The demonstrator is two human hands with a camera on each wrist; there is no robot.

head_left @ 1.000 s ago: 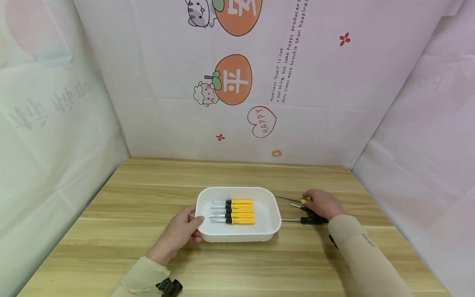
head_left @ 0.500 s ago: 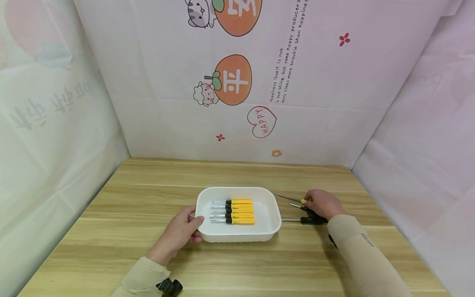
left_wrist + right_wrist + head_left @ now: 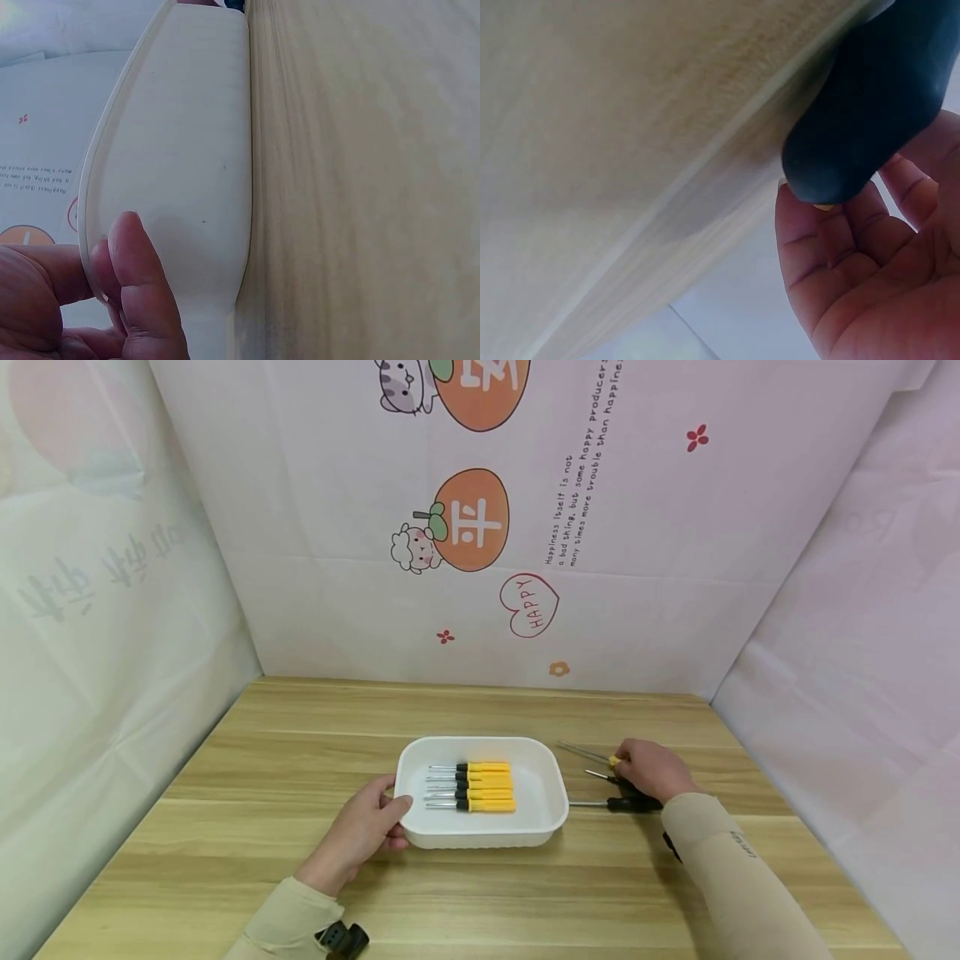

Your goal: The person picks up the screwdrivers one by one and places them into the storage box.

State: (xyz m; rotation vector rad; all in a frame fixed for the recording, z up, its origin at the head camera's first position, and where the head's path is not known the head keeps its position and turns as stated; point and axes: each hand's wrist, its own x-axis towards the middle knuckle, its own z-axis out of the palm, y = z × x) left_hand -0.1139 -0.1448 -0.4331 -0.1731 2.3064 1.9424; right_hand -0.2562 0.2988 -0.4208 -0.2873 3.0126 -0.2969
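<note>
At the left end of a white plastic tray (image 3: 536, 827), my left hand (image 3: 367, 822) grips the wall, thumb over the rim and fingers outside. The left wrist view shows fingers (image 3: 146, 289) against the tray's outer side. Inside lie several small screwdrivers (image 3: 491, 793) in a row, yellow handles to the right. To the right of the tray, my right hand (image 3: 656, 771) pinches a yellow-handled screwdriver (image 3: 588, 753), its shaft pointing left and most of its handle hidden. Below that hand lie black-handled screwdrivers (image 3: 633, 804); a black handle (image 3: 862, 112) fills part of the right wrist view.
The wooden tabletop (image 3: 525, 902) carries the tray near its middle. A white printed cloth (image 3: 637, 610) rises behind the table, with pale cloth walls at both sides.
The yellow-handled screwdriver in my right hand has shifted slightly up and away, its shaft now blurred. My left hand and the tray have stayed put.
</note>
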